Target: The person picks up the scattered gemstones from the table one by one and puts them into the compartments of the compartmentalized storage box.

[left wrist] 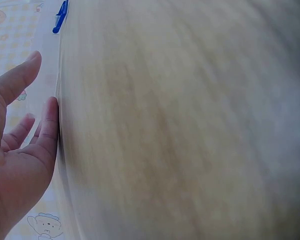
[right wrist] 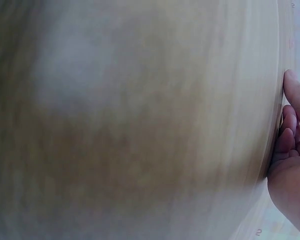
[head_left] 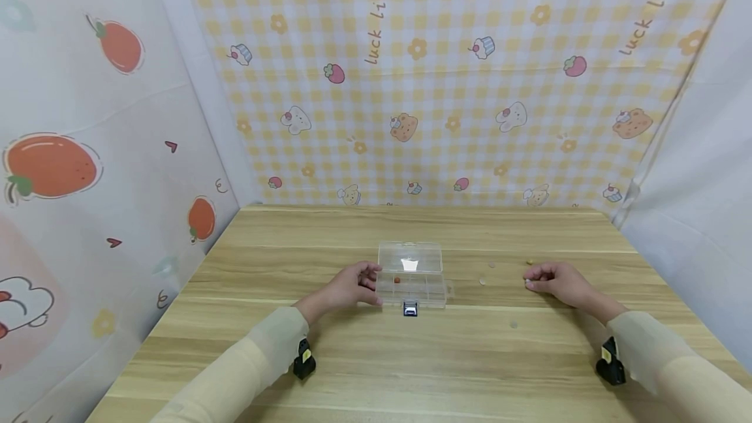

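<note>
Left grip (head_left: pixel 350 284) has thumb and fingers spread against the left end of a clear compartment box (head_left: pixel 435 290); right grip (head_left: pixel 555 281) pinches a small pale piece (head_left: pixel 527 282) between thumb and forefinger. A checked cloth (head_left: pixel 420 93) hangs beyond the bench (head_left: pixel 364 364), along its far edge. Each wrist wears a black device (head_left: pixel 303 363), below the forearm's cuff. Set roughly midway between the bench's left and right edges, the box has its long axis parallel to the far edge, its raised lid (head_left: pixel 431 256) toward that edge and its blue latch (head_left: pixel 410 309) facing the near one. It lies just right of the left grip and well left of the right grip; two pale discs (head_left: pixel 482 282) rest in the gap between. Another disc (head_left: pixel 514 324) sits nearer the near edge. Smallest are a yellow bead (head_left: pixel 529 262), just beyond the right grip's fingers, and a red bead (head_left: pixel 397 281) inside the box, toward its left end.
</note>
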{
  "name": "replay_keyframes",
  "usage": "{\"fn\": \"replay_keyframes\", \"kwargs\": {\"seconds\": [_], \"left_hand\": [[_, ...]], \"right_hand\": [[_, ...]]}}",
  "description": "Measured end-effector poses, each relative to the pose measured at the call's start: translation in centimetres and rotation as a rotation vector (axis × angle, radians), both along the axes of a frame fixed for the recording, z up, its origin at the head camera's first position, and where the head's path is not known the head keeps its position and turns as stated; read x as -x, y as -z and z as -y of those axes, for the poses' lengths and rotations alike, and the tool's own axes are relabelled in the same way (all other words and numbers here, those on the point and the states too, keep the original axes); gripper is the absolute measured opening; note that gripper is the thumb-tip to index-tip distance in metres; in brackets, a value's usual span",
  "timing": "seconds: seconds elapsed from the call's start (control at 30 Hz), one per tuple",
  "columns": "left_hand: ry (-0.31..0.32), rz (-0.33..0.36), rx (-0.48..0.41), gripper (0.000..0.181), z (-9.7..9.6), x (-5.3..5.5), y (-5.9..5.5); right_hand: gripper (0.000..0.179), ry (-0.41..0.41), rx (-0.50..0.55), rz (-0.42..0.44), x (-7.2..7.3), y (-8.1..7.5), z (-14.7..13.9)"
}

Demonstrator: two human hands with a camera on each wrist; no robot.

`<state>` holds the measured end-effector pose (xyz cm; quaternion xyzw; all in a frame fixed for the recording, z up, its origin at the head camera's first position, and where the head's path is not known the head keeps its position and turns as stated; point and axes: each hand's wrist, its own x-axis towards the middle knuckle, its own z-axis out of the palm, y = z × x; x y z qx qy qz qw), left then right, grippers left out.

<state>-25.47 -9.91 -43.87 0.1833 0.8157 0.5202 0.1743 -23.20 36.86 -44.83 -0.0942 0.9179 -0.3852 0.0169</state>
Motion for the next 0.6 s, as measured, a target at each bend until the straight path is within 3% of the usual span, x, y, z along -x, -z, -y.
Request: {"fn": "replay_keyframes", "kwargs": {"seconds": [0.6], "left_hand": [[-0.002, -0.007, 0.013, 0.068, 0.06, 0.14, -0.13]], "right_hand": [[0.032, 0.031, 0.059, 0.016, -0.11, -0.59, -0.06]]}}
